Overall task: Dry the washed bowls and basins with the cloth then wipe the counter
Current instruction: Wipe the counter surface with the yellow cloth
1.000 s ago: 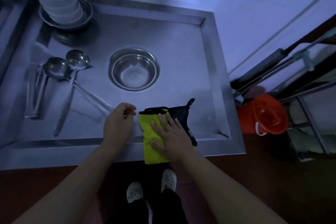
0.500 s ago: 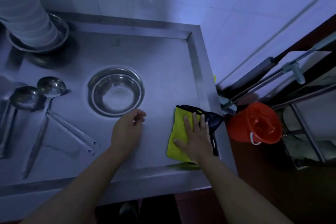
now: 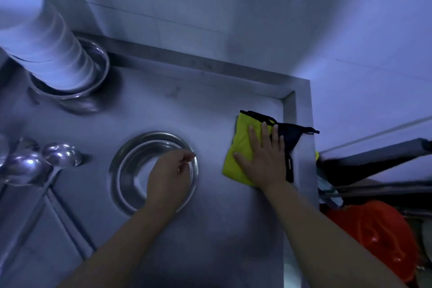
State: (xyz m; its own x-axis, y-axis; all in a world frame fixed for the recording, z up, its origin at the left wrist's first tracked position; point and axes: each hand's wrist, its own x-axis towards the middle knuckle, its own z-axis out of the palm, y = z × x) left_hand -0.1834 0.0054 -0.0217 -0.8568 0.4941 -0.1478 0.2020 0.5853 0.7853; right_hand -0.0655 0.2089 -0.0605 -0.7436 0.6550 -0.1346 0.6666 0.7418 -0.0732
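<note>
The stainless-steel counter [image 3: 210, 105], a shallow tray-like surface with a raised rim, fills most of the head view beneath a pale tiled wall [image 3: 233, 7], in dim bluish light. At its far left corner a tall stack of white bowls [image 3: 39, 37] leans toward the camera, standing inside a steel basin [image 3: 98, 70]. At the lower right, off the counter's edge and below it, sits an orange bucket [image 3: 374, 241], with dark metal bars [image 3: 374, 163] crossing above it. Near the middle of the counter a round steel bowl [image 3: 131, 170] sits open side up, and the person's left hand [image 3: 168, 180] hovers over its right half, fingers loosely curled and holding nothing; whether it touches the rim cannot be told. To the right, close against the counter's right rim, a folded yellow cloth [image 3: 240, 147] with black trim lies flat on the steel, a black loop trailing onto the rim. The right hand [image 3: 266, 161] presses down on the cloth with palm flat and fingers spread, pointing toward the wall. At the left edge, two steel ladles [image 3: 46, 159] rest on the counter with bowls facing up, handles running toward the near edge.
</note>
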